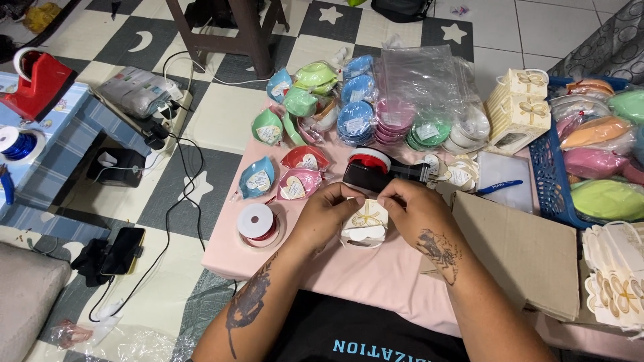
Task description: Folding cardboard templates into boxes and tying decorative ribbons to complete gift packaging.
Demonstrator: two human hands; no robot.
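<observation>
While both hands meet over the pink worktop (376, 275), they hold a small white favour box (364, 226) with a gold bow print between them. The left hand (327, 213) has its grip clamped on the box's left top edge, fingers curled together on the flap. The right hand (417, 209) pinches the box's right top corner, its grip also closed on the card. The box sits just above the worktop, near its middle, directly in front of the person. Just behind it lies a black tape dispenser (376, 171) with a red roll. A spool of red ribbon (257, 222) stands to the left, well apart from the box. Wrapped coloured soaps (295, 175) lie beyond, and a blue basket (551, 181) stands at the right.
</observation>
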